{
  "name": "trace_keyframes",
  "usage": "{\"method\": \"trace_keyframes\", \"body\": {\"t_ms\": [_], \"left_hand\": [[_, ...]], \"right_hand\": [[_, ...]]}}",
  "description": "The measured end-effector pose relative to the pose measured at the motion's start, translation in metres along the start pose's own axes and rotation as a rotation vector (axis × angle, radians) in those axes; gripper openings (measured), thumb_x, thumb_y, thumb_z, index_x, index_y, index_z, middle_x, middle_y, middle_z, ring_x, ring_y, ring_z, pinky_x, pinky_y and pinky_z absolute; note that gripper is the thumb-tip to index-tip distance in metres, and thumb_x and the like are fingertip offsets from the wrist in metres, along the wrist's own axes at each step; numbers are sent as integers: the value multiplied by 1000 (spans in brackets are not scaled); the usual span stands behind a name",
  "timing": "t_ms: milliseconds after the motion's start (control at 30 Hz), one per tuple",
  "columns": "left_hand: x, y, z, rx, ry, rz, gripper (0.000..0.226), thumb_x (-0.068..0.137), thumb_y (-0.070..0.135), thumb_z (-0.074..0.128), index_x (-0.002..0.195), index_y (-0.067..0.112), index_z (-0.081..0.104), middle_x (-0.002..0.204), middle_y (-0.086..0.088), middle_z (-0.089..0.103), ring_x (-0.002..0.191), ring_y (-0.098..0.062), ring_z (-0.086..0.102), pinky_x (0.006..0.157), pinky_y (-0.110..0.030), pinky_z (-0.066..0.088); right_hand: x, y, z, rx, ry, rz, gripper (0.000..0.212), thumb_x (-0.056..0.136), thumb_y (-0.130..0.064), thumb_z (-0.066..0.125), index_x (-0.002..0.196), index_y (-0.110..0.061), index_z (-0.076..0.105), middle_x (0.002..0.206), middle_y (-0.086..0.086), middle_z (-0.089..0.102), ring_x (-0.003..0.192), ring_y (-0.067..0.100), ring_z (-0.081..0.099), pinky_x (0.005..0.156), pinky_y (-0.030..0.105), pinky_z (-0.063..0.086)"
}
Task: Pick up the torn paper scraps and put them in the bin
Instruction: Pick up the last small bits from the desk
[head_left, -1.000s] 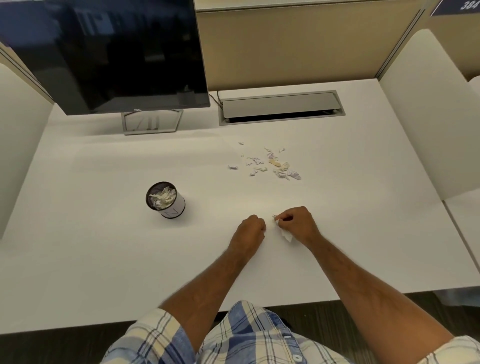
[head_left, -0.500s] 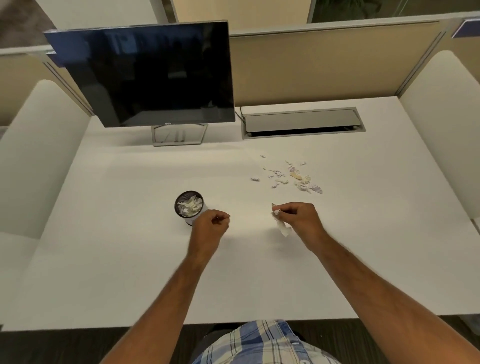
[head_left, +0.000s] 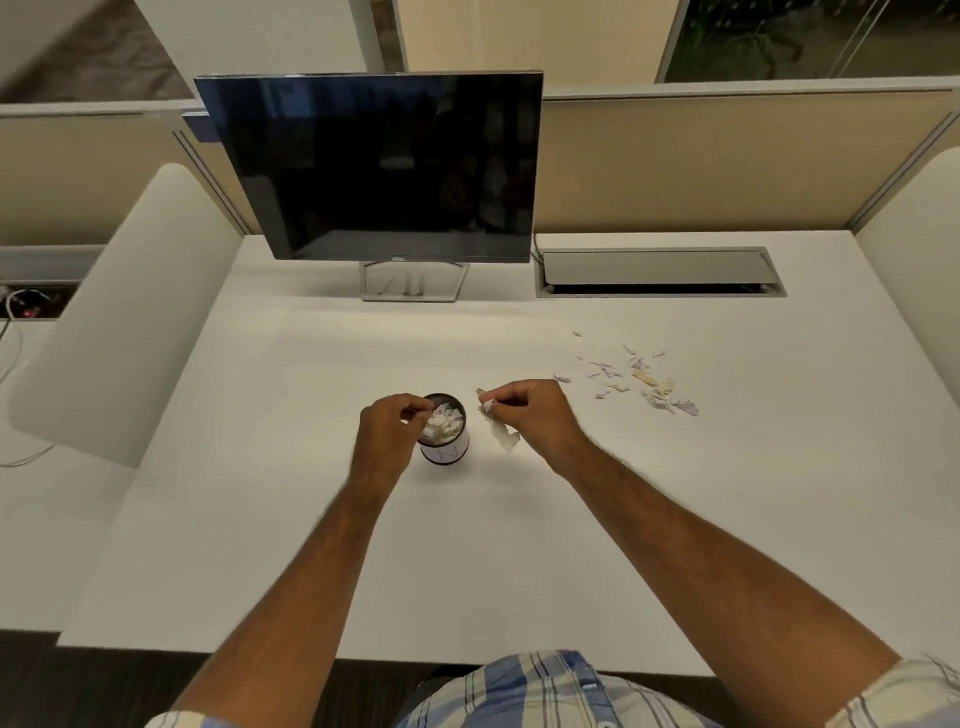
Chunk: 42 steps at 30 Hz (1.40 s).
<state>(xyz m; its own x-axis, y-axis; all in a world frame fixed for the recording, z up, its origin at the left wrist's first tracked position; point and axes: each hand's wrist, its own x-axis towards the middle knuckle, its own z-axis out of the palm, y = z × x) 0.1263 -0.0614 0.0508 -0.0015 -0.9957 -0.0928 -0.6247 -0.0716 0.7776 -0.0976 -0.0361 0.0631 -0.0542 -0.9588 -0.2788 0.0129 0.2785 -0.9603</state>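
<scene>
Head view: on the table, the bin stands directly under the left hand, fingers pinched over its mouth, the right hand just beside pinching a crumpled paper strip, loose scraps lying farther right.

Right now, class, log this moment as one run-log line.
left hand: fingers pinched over bin | right hand: holds paper strip beside bin | loose scraps: on desk, right
</scene>
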Motion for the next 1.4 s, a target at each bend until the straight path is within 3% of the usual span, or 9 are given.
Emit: {"method": "trace_keyframes", "body": {"t_ms": [233, 333, 633, 733, 833, 900, 1033, 1233, 1400], "left_hand": [[2, -7, -12, -125, 33, -75, 16, 87, 6, 69, 88, 22, 75, 83, 11, 74, 71, -7, 67, 68, -22, 55], [0, -8, -12, -138, 32, -47, 16, 88, 6, 69, 90, 21, 73, 89, 11, 74, 76, -3, 65, 66, -11, 50], [-6, -27, -14, -114, -40, -2, 11, 89, 12, 73, 92, 23, 72, 91, 14, 72, 87, 0, 66, 74, -10, 47], [-9, -32, -11, -8, -75, 116, 7, 88, 24, 77, 91, 27, 71, 93, 18, 70, 93, -1, 61, 80, -11, 44], [-13, -36, -5, 221, -120, 400, 9, 89, 34, 74, 98, 33, 72, 103, 22, 71, 102, -8, 58, 91, -28, 46], [-17, -35, 0, 334, -130, 469, 21, 90, 44, 69, 109, 36, 72, 118, 23, 69, 110, -12, 57, 94, -34, 45], [-21, -33, 7, 551, -169, 433, 45, 90, 66, 54, 126, 40, 64, 132, 22, 62, 121, -14, 50, 100, -38, 35], [-13, -20, 16, 718, -241, 393, 61, 86, 78, 48, 129, 36, 60, 133, 16, 62, 119, -15, 51, 95, -38, 32], [-6, -9, 14, 730, -252, 387, 62, 87, 77, 45, 135, 40, 57, 137, 16, 61, 123, -17, 50, 97, -41, 29]], "right_hand": [[31, -1, 53, -198, 37, -23, 10, 82, 1, 75, 84, -8, 77, 85, 4, 77, 90, 17, 76, 79, 34, 62], [40, 1, 66, -451, -4, -42, 12, 78, -4, 75, 84, -14, 71, 78, -1, 73, 72, 11, 69, 68, 30, 57], [59, 3, 91, -997, -233, -154, 9, 79, -5, 64, 79, -14, 62, 82, 2, 65, 74, 21, 61, 61, 33, 46], [61, 5, 97, -1052, -236, -133, 8, 74, -2, 61, 76, -10, 60, 81, 5, 65, 72, 23, 60, 58, 32, 44], [63, 8, 100, -1101, -237, -116, 4, 69, -4, 58, 69, -8, 56, 70, 3, 61, 59, 16, 48, 53, 30, 37], [65, 7, 99, -1114, -250, -105, 6, 69, -5, 57, 64, -8, 55, 63, -2, 56, 56, 13, 44, 51, 29, 36], [68, -2, 93, -1033, -298, -70, 14, 85, -12, 63, 72, -10, 69, 71, 3, 70, 63, 18, 67, 58, 29, 50], [63, -12, 74, -1021, -292, -127, 14, 89, -5, 61, 94, -12, 73, 94, 1, 70, 82, 19, 67, 73, 34, 56], [60, -8, 53, -908, -245, -135, 22, 85, 2, 61, 90, -14, 75, 88, -3, 72, 77, 14, 68, 75, 34, 60]]}}
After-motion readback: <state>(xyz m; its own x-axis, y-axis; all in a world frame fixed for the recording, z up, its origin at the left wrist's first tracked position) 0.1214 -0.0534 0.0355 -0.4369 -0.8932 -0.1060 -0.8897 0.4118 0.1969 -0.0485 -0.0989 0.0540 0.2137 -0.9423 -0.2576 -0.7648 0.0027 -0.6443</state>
